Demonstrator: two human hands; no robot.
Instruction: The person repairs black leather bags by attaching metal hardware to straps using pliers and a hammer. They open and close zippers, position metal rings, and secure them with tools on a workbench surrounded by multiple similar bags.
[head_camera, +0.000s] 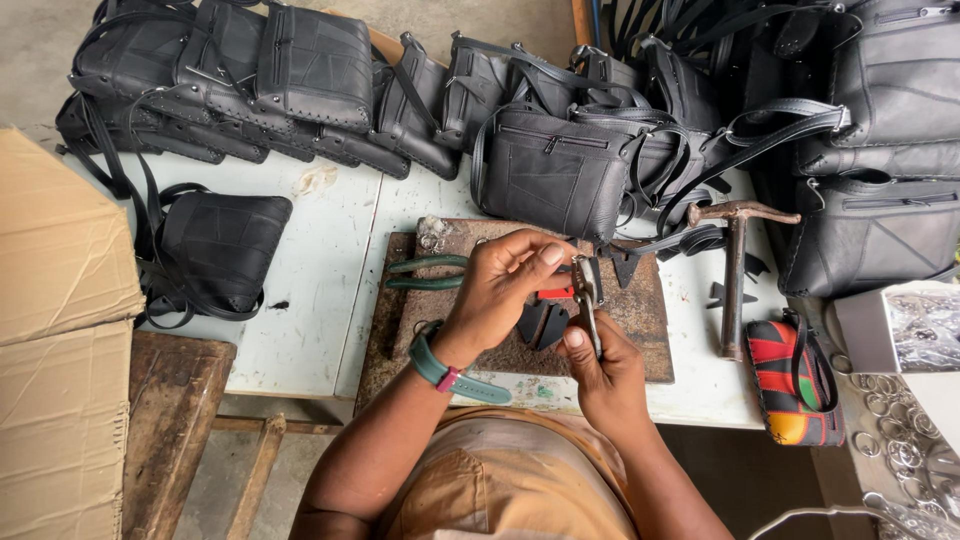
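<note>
hands (505, 285) (605, 375) hide most of small metal buckle (585, 280).

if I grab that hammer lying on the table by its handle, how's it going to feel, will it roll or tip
The hammer would probably feel head-heavy: its metal head looks solid against the thin handle, so it may tip toward the head. It likely won't roll, since the wide head lies crosswise on the flat table. It looks stiff and sturdy, hardly fragile.
</note>
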